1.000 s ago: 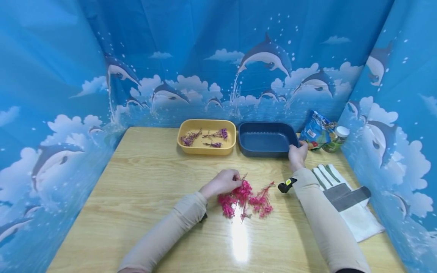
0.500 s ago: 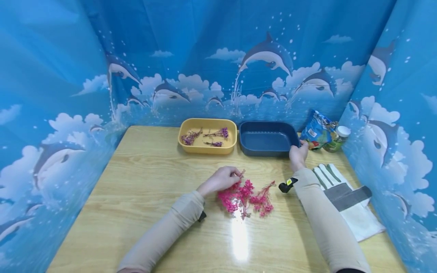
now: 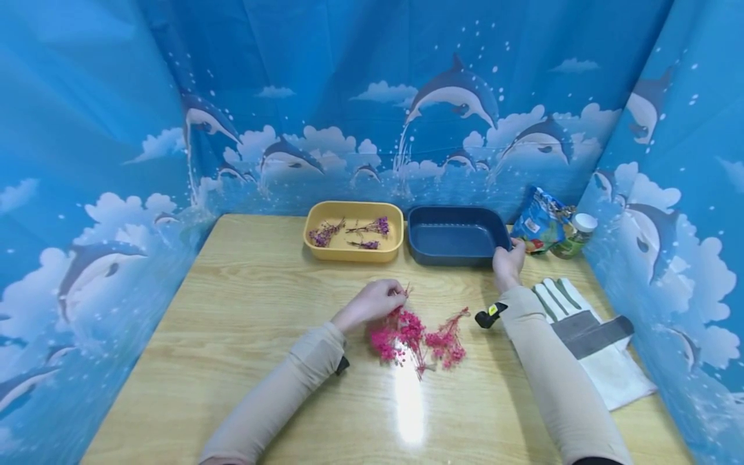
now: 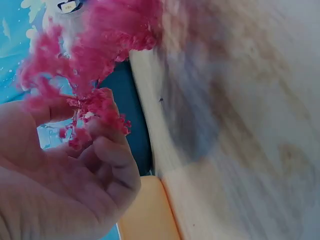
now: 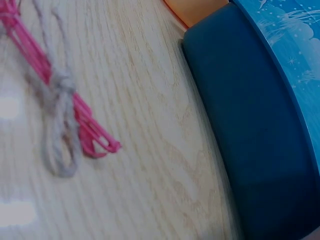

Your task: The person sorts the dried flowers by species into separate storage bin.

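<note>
My left hand point(image 3: 374, 303) pinches the stems of a pink dried flower bunch point(image 4: 100, 55) between thumb and fingers; its blossoms hang below the hand in the head view. A second pink bunch point(image 3: 413, 328) overlaps the held one, stems toward me. To its right lies a third bunch point(image 3: 446, 343) on the table. Tied pink stems with grey string point(image 5: 62, 82) show in the right wrist view. At the dark blue tray's point(image 3: 456, 261) front right corner, my right hand point(image 3: 507, 265) grips the rim; only a sliver of that hand shows in its own wrist view.
Left of the blue tray stands a yellow tray point(image 3: 351, 256) holding several purple dried sprigs point(image 3: 365, 245). A blue snack bag point(image 3: 537, 223) and a white-lidded jar point(image 3: 572, 239) stand at the back right. Work gloves point(image 3: 604, 368) lie beneath and beside my right forearm.
My left hand has moved slightly left and toward the trays, drawing the held bunch along. The second bunch's stem end has shifted a little. My right hand stays at the tray corner.
</note>
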`<act>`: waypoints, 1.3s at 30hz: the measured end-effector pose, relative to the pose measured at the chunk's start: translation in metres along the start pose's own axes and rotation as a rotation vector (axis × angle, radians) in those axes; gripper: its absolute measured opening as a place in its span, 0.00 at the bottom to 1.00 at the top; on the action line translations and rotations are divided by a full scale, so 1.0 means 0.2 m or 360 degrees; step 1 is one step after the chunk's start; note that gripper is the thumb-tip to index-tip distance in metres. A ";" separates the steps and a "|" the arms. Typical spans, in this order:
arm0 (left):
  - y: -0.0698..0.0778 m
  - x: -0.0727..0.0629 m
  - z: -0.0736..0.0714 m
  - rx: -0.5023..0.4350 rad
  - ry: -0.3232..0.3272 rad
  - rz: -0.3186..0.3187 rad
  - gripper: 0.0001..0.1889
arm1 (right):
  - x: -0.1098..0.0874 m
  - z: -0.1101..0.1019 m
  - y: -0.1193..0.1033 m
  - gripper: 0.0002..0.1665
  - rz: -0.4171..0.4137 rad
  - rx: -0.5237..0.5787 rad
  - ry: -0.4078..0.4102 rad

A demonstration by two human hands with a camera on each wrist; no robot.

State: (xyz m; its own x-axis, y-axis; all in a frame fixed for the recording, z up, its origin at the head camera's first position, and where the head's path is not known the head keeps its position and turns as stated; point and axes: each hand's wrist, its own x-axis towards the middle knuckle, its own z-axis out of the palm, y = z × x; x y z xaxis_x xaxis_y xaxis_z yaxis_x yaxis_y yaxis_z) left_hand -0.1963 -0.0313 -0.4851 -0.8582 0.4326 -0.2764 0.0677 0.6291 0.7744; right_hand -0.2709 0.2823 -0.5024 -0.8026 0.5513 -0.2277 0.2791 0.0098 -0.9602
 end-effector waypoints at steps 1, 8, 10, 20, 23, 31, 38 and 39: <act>0.00 0.00 -0.01 0.0022 0.0019 0.0017 0.10 | 0.00 0.00 0.00 0.35 0.0000 0.0001 0.0001; 0.01 -0.01 -0.08 0.0028 0.0034 0.0058 0.12 | 0.00 0.00 0.00 0.35 0.0000 0.0010 -0.0002; 0.01 -0.01 -0.10 0.0021 0.0022 0.0051 0.13 | 0.00 0.00 0.00 0.35 -0.0001 0.0012 -0.0004; 0.10 -0.03 -0.23 -0.0101 0.0066 0.0121 0.13 | 0.01 0.00 0.00 0.34 -0.0025 0.0023 0.0020; 0.12 -0.02 -0.27 -0.0293 0.0064 0.0097 0.13 | 0.01 0.00 0.01 0.34 -0.0019 0.0023 0.0011; 0.17 0.03 -0.35 -0.0742 0.0116 0.0019 0.14 | 0.00 0.00 0.00 0.33 -0.0019 0.0034 0.0017; 0.22 0.11 -0.40 -0.0996 0.0312 -0.0011 0.17 | -0.01 0.00 0.00 0.33 -0.0020 -0.0016 0.0027; 0.22 0.12 -0.40 -0.1043 0.0343 -0.0001 0.18 | -0.01 0.00 0.01 0.33 -0.0024 -0.0020 0.0030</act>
State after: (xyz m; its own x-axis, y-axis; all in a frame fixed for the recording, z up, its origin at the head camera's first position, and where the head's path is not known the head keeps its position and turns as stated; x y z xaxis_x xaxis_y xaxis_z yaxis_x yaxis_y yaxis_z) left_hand -0.2556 -0.0450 -0.4116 -0.9447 0.2516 -0.2102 -0.1962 0.0798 0.9773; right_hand -0.2683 0.2806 -0.5029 -0.7968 0.5666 -0.2100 0.2738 0.0289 -0.9613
